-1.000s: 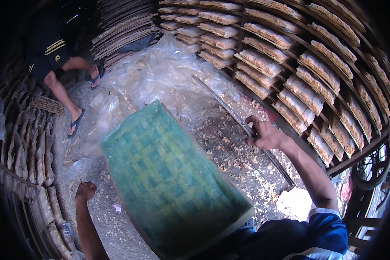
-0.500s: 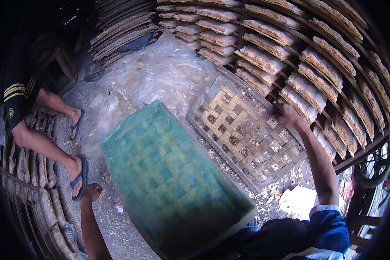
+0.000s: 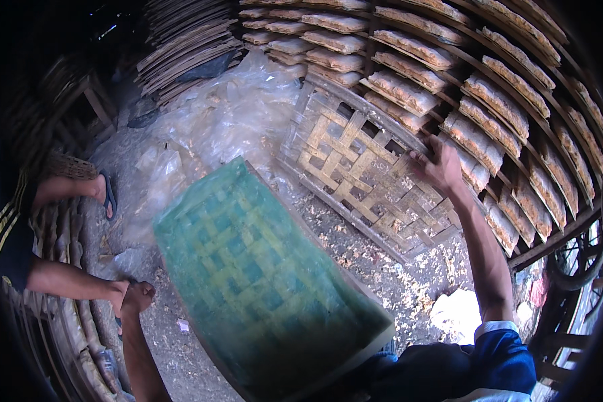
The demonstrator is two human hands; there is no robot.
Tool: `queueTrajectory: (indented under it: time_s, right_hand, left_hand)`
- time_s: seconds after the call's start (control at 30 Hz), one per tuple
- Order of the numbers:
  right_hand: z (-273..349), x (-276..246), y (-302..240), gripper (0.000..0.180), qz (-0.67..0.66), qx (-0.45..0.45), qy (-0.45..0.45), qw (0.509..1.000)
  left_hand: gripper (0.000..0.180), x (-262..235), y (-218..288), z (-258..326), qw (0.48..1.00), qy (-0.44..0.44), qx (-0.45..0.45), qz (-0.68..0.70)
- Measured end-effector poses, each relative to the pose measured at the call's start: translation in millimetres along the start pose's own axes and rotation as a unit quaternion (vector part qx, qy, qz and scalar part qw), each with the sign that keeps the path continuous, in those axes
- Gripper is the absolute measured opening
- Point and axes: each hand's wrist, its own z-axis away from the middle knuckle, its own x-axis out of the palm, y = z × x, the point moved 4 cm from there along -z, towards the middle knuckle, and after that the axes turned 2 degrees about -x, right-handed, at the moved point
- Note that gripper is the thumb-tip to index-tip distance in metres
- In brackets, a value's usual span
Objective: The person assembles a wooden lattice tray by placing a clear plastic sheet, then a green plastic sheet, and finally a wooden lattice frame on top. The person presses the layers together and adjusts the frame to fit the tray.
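Observation:
A woven bamboo tray [image 3: 345,136] with a wooden frame leans tilted at the centre right, bits of residue on its slats. My right hand [image 3: 442,164] is closed on its upper right edge. Left of it, and nearer me, lies a second woven tray [image 3: 248,254], its lattice showing through a green sheet. Beyond that tray's left edge is my left hand [image 3: 139,297], curled into a fist next to a co-worker's foot. What the fist holds, if anything, is hidden.
Shelves of pale, orange-flecked slabs [image 3: 402,90] rise at the right. Crumpled clear plastic sheets [image 3: 214,127] cover the floor at the back. Stacked thin boards [image 3: 187,47] stand behind them. A co-worker's leg [image 3: 74,278] is at the left, beside more filled racks. Crumbs litter the floor.
The bamboo tray has shifted up and left, its right edge raised by my right hand. The co-worker's legs have moved left. My left hand has barely moved.

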Motion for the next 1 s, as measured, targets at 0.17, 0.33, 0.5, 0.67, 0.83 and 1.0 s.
queueTrajectory:
  time_s: [0.17, 0.33, 0.5, 0.67, 0.83, 1.0]
  right_hand:
    - [28, -24, 13, 0.034, -0.222, 0.019, 0.150, 0.963]
    - [61, 7, 32, 0.028, -0.406, 0.042, 0.197, 0.892]
    - [112, 63, 75, 0.027, -0.393, 0.059, 0.248, 0.884]
    - [140, 66, 103, 0.037, -0.378, 0.099, 0.221, 0.893]
    - [131, 24, 81, 0.040, -0.345, 0.063, 0.289, 0.891]
    - [107, -21, 64, 0.020, -0.500, 0.057, 0.301, 0.810]
  left_hand:
    - [0.023, 2, -31, -3, 0.994, 0.075, 0.003, 0.079]
    - [0.025, -62, -24, -25, 0.906, 0.340, 0.027, 0.251]
    - [0.030, -146, 79, -25, 0.800, 0.448, 0.131, 0.378]
    - [0.032, -157, 165, -22, 0.837, 0.377, 0.185, 0.352]
    - [0.035, -155, 232, 2, 0.852, 0.387, 0.269, 0.227]
    - [0.036, -150, 252, 7, 0.859, 0.348, 0.327, 0.183]
